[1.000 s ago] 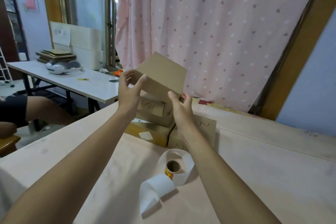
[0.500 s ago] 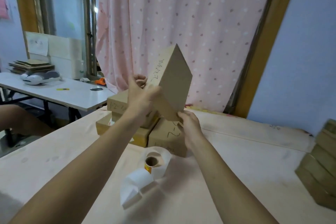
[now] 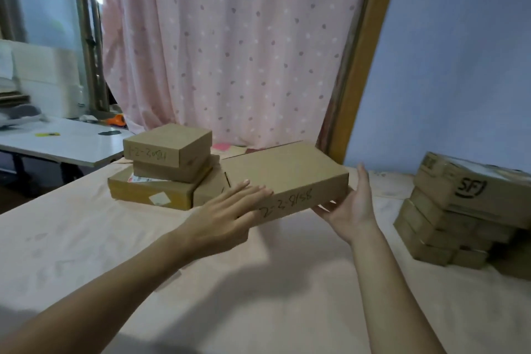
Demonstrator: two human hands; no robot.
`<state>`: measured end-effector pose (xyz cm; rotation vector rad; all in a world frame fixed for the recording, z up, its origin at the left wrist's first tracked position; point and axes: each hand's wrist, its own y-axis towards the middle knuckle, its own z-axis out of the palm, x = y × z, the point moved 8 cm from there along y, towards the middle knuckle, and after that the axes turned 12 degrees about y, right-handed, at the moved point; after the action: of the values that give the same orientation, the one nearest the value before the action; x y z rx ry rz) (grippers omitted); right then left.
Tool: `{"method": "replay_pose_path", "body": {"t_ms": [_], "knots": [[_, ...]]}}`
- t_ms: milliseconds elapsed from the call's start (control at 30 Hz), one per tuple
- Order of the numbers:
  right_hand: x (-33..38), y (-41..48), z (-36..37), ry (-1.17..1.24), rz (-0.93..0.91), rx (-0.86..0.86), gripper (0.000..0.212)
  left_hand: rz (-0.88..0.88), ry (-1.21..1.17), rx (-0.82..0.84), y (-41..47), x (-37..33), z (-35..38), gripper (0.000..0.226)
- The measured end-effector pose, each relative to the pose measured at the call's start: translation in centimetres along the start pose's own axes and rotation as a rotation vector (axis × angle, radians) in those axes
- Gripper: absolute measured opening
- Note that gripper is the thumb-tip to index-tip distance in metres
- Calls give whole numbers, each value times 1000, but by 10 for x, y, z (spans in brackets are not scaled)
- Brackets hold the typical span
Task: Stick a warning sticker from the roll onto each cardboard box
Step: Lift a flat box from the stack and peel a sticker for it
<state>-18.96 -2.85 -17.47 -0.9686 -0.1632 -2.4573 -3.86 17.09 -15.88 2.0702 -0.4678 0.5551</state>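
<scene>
Positioning was underway as uncurled left hand [image 3: 227,210] and right hand [image 3: 352,204] cradled a flat brown cardboard box [image 3: 287,172] at twelve o'clock, sticker likely next.

Peach-covered table [image 3: 258,296] before me. Far left: a wide flat cardboard box [image 3: 149,191] lying directly on it. Right edge: a stack of cardboard boxes [image 3: 448,227].

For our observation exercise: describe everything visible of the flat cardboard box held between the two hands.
The flat cardboard box is brown, closed and shallow, with handwritten numbers on its near side. It lies roughly level above the table. The left hand rests straight fingers on its top; the right hand supports its right end. No sticker shows.
</scene>
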Motion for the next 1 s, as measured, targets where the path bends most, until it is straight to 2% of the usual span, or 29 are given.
{"method": "replay_pose_path", "body": {"t_ms": [133,200,267,367,467,533,633,767,900,1000], "knots": [[10,-25,-42,-201,-11,-112,45,96,18,56,-4,-33,20,36],[6,-36,-63,-258,5,-157,31,49,-24,97,-7,-34,30,51],[-3,-45,-82,-301,9,-182,26,-41,-73,163,-13,-34,38,68],[-18,-60,-104,-323,5,-208,30,-251,-165,256,-31,-35,49,80],[-33,-71,-124,-320,18,-222,25,-639,-462,417,-68,-28,72,92],[-40,-72,-136,-313,23,-230,32,-824,-640,442,-86,-27,79,90],[-43,-71,-143,-368,5,-252,39,-945,-877,410,-91,-39,79,68],[-39,-72,-139,-428,-16,-255,41,-1108,-1026,401,-101,-46,86,68],[-34,-73,-144,-539,-38,-307,37,-1123,-1036,385,-103,-47,86,62],[-30,-78,-146,-925,-97,-334,31,-1077,-1004,402,-101,-51,83,56]]}}
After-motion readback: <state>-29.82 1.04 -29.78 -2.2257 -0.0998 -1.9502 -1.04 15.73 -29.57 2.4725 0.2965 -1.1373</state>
